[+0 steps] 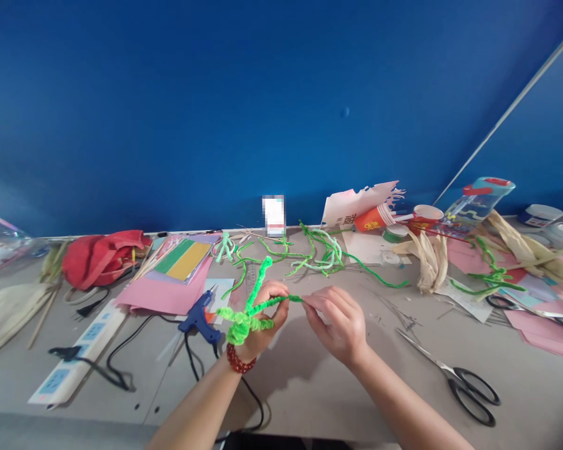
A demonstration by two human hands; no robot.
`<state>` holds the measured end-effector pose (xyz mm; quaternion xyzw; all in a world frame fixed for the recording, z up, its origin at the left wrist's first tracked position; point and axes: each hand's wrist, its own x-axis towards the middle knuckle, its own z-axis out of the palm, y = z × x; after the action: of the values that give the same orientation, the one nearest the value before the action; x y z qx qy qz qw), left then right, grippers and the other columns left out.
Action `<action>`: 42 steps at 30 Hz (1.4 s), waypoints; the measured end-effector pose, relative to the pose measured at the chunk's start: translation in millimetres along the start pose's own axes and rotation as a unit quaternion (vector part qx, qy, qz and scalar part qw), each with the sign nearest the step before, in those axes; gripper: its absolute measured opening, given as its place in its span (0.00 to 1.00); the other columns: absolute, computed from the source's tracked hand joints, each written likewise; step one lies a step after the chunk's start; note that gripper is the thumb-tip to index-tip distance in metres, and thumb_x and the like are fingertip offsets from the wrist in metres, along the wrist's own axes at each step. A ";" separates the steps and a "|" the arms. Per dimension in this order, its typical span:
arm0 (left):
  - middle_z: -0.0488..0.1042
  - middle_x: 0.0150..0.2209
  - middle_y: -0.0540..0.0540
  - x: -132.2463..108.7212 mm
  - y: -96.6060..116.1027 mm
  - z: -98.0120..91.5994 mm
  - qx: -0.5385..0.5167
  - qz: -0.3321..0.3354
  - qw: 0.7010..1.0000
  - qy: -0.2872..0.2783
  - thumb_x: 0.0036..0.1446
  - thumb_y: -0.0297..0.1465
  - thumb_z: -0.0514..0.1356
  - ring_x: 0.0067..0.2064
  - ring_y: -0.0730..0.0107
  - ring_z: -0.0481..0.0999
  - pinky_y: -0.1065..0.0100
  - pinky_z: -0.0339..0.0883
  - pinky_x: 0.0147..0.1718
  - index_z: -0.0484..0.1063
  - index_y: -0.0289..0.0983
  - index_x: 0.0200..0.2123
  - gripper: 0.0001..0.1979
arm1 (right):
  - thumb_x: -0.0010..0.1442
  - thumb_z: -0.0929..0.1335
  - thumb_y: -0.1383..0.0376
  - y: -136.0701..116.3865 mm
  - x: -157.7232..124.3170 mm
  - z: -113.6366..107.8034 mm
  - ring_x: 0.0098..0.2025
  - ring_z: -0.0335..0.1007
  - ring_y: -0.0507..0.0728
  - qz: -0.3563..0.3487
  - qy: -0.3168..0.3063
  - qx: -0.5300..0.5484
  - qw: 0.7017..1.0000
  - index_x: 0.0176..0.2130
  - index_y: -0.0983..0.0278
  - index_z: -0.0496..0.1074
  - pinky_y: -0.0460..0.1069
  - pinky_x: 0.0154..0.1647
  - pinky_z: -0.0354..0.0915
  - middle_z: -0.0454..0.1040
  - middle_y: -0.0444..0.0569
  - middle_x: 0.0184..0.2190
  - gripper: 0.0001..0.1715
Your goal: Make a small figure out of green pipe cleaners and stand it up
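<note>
fuzzy chenille pipe cleaner (pixel 237 326), glossy blue plastic glue gun (pixel 197 319), matt pink paper (pixel 159 294).

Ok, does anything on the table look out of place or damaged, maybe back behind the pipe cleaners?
Yes, at the back, the orange paper cup lies tipped on its side instead of standing. The pale sheet of paper just behind it also looks damaged, with a ragged, torn edge.

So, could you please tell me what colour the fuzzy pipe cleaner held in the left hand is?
The pipe cleaner is bright green; the head view shows it best.
</note>
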<state>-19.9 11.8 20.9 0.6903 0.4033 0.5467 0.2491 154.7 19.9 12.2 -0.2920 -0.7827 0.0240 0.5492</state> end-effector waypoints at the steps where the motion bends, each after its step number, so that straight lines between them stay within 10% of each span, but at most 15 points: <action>1: 0.72 0.34 0.46 -1.1 -1.7 -0.6 -0.013 -0.010 1.000 -0.017 0.60 0.27 0.58 0.37 0.65 0.75 0.64 0.69 0.38 0.69 0.38 0.34 0.01 | 0.60 0.67 0.75 1.2 1.8 -1.4 0.31 0.72 0.56 0.006 0.004 0.012 1.000 0.43 0.61 0.72 0.51 0.33 0.67 0.78 0.50 0.30 0.13; 11: 0.69 0.35 0.49 -5.9 -4.4 -2.2 -0.215 -0.150 0.959 -0.105 0.60 0.32 0.59 0.28 0.75 0.72 0.69 0.68 0.30 0.67 0.38 0.33 0.05 | 0.63 0.67 0.70 5.8 2.8 -0.7 0.30 0.70 0.54 0.134 -0.025 0.159 0.978 0.36 0.62 0.74 0.48 0.32 0.65 0.75 0.47 0.27 0.06; 29: 0.70 0.39 0.46 -10.3 -8.8 3.1 -0.108 -0.023 0.994 -0.011 0.64 0.26 0.55 0.38 0.69 0.74 0.66 0.71 0.37 0.67 0.39 0.38 0.03 | 0.66 0.65 0.58 -2.8 -13.0 14.0 0.22 0.62 0.49 0.349 -0.126 0.347 0.861 0.32 0.63 0.70 0.43 0.23 0.59 0.69 0.42 0.21 0.13; 42: 0.71 0.37 0.49 -3.9 -9.6 8.1 -0.242 -0.146 0.958 0.054 0.61 0.30 0.59 0.32 0.73 0.75 0.68 0.71 0.34 0.67 0.38 0.36 0.03 | 0.64 0.64 0.73 14.6 -8.4 8.1 0.34 0.75 0.54 -0.002 -0.082 0.099 0.992 0.45 0.60 0.70 0.47 0.36 0.69 0.80 0.50 0.36 0.12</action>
<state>-15.2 14.6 9.0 0.5124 0.3684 0.6223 0.4631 155.9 30.2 -3.3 -0.2317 -0.8196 0.1239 0.5091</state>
